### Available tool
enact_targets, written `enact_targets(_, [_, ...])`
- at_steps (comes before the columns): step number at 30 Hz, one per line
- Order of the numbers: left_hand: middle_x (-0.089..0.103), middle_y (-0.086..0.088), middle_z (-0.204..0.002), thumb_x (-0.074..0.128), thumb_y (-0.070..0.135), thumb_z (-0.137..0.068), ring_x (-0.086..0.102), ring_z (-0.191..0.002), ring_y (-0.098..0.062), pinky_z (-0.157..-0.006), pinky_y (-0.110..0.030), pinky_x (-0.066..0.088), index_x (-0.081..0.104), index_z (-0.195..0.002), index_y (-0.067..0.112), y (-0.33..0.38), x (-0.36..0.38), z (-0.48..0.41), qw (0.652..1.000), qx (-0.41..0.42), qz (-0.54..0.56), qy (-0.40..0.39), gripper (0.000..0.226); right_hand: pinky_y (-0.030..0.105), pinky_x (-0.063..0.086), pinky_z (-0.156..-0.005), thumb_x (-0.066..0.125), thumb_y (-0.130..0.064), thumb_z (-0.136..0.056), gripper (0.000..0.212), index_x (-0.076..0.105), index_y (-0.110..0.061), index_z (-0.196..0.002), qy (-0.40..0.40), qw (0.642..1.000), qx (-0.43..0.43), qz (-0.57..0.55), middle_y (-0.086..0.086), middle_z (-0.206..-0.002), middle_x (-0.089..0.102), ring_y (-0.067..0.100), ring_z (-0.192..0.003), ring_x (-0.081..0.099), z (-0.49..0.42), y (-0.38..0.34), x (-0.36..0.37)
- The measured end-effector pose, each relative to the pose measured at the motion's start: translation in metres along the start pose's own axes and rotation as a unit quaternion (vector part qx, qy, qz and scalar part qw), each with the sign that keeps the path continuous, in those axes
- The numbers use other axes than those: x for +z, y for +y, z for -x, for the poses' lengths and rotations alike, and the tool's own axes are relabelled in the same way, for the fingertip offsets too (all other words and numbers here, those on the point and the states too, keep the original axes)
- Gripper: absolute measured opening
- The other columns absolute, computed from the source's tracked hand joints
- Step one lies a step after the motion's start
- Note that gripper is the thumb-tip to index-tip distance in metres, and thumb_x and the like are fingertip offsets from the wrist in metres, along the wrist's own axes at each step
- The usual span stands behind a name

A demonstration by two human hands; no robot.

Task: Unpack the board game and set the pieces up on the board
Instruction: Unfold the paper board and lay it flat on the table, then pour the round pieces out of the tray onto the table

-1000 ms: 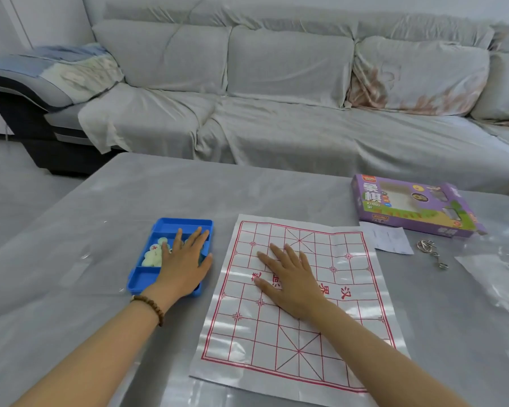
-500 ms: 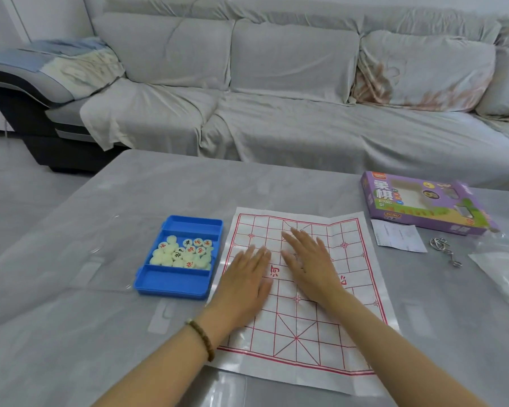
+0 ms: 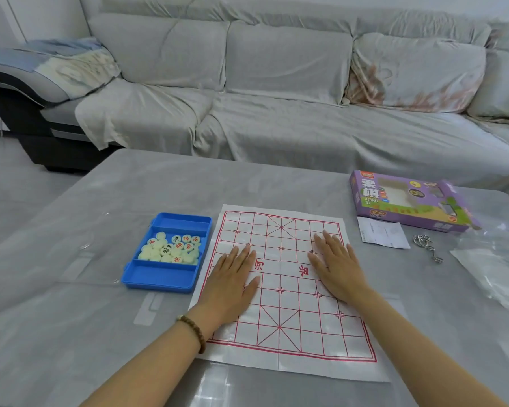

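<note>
A white paper board [image 3: 281,292] with a red grid lies flat on the grey table [image 3: 71,289]. My left hand [image 3: 232,284] presses flat on its left half, fingers straight. Flat on the board's right half lies my right hand [image 3: 337,267], fingers straight too. Left of the board stands a blue tray [image 3: 168,277]; its middle compartment holds several pale round pieces [image 3: 171,248] with red and black characters. No piece lies on the board.
The purple game box [image 3: 406,201] lies at the back right, with a white leaflet [image 3: 382,236], a metal wire puzzle [image 3: 426,246] and a clear plastic bag [image 3: 494,268] near it. A grey sofa [image 3: 276,98] stands behind the table.
My left hand left the blue tray and came onto the board. Both hands then slid apart across the paper, left hand leftward, right hand rightward.
</note>
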State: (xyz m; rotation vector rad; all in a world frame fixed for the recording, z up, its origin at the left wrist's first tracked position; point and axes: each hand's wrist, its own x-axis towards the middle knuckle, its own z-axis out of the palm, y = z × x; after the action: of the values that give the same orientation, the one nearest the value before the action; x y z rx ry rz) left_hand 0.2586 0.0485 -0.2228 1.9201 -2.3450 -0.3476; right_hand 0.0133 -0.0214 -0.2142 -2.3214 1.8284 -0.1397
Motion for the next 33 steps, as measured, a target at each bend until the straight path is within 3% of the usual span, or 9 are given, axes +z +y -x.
enact_targets(3, [-0.022,0.006,-0.155,0.006,0.052,-0.096,-0.022,-0.141,-0.012,-0.118,-0.033,-0.008,-0.014,-0.148,0.023,0.001,-0.002,0.000,1.000,-0.005,-0.003,-0.010,0.063,0.035,-0.010,-0.117,-0.002,-0.069,-0.084,0.072,0.005,-0.036,-0.148,0.012,0.999,-0.047,-0.013,-0.010,-0.157,-0.004,0.011,-0.144,-0.009,0.007,-0.018,0.007])
enact_targets(6, [-0.021,0.006,-0.155,0.012,0.047,-0.099,-0.021,-0.141,-0.012,-0.118,-0.033,-0.007,-0.014,-0.148,0.023,0.001,-0.004,0.001,1.000,0.000,-0.005,-0.013,0.060,0.033,-0.012,-0.114,-0.022,-0.077,-0.066,0.094,0.003,-0.038,-0.147,0.003,0.999,-0.045,-0.009,-0.011,-0.157,-0.003,0.010,-0.144,-0.008,0.014,-0.011,0.015])
enact_targets(11, [-0.021,0.005,-0.155,0.013,0.046,-0.099,-0.021,-0.142,-0.012,-0.118,-0.032,-0.008,-0.014,-0.148,0.022,0.000,-0.004,0.001,1.000,0.000,-0.002,-0.015,0.061,0.034,-0.008,-0.116,0.011,-0.057,-0.095,0.058,0.002,-0.035,-0.148,-0.014,1.000,-0.009,0.007,-0.010,-0.158,-0.003,0.009,-0.144,-0.007,0.021,0.009,0.001])
enact_targets(14, [-0.016,0.007,-0.156,0.017,0.048,-0.099,-0.016,-0.143,-0.010,-0.115,-0.029,-0.007,-0.010,-0.149,0.024,0.004,-0.014,0.004,0.999,-0.003,0.048,0.003,0.062,0.034,-0.008,-0.116,0.018,-0.052,-0.097,0.058,0.004,-0.031,-0.149,-0.015,1.000,-0.003,0.006,-0.008,-0.158,-0.002,0.011,-0.145,-0.007,0.020,-0.001,-0.004])
enact_targets(19, [0.028,0.009,-0.151,0.031,0.044,-0.097,0.023,-0.139,-0.008,-0.107,-0.020,0.019,0.031,-0.144,0.026,-0.020,-0.056,0.022,0.973,-0.009,0.160,0.166,0.049,0.032,0.008,-0.116,0.035,-0.046,-0.096,0.053,0.024,-0.030,-0.145,0.032,0.991,-0.079,-0.100,-0.008,-0.156,0.016,0.012,-0.144,0.014,0.011,-0.069,-0.016])
enact_targets(23, [0.045,0.001,-0.139,0.036,0.032,-0.098,0.040,-0.128,-0.015,-0.101,-0.026,0.034,0.041,-0.137,0.019,-0.085,-0.072,0.038,0.940,-0.107,0.196,0.259,0.041,0.031,0.027,-0.112,0.040,-0.046,-0.094,0.051,0.031,-0.030,-0.142,0.012,0.971,-0.157,-0.181,-0.009,-0.151,0.028,0.011,-0.137,0.030,0.001,-0.147,-0.023])
enact_targets(27, [0.046,-0.004,-0.140,0.031,0.032,-0.099,0.041,-0.127,-0.018,-0.104,-0.029,0.032,0.041,-0.139,0.015,-0.141,-0.059,0.052,0.936,-0.184,0.171,0.247,0.044,0.032,0.042,-0.101,0.043,-0.046,-0.094,0.047,0.039,-0.027,-0.137,-0.009,0.954,-0.234,-0.188,-0.007,-0.141,0.041,0.011,-0.125,0.042,-0.013,-0.215,-0.014])
enact_targets(30, [0.051,-0.001,-0.137,0.022,0.044,-0.099,0.044,-0.127,-0.018,-0.106,-0.030,0.031,0.047,-0.135,0.017,-0.157,-0.045,0.059,0.937,-0.187,0.156,0.249,0.052,0.029,0.042,-0.091,0.044,-0.048,-0.094,0.047,0.044,-0.022,-0.133,-0.017,0.952,-0.273,-0.141,-0.006,-0.131,0.046,0.013,-0.115,0.047,-0.028,-0.249,0.001])
enact_targets(33, [0.060,0.005,-0.124,0.012,0.049,-0.092,0.050,-0.118,-0.014,-0.096,-0.022,0.033,0.058,-0.125,0.022,-0.155,-0.041,0.061,0.928,-0.180,0.138,0.295,0.063,0.031,0.039,-0.089,0.042,-0.054,-0.091,0.053,0.044,-0.021,-0.133,-0.025,0.953,-0.287,-0.088,-0.004,-0.126,0.049,0.016,-0.111,0.048,-0.046,-0.265,0.014])
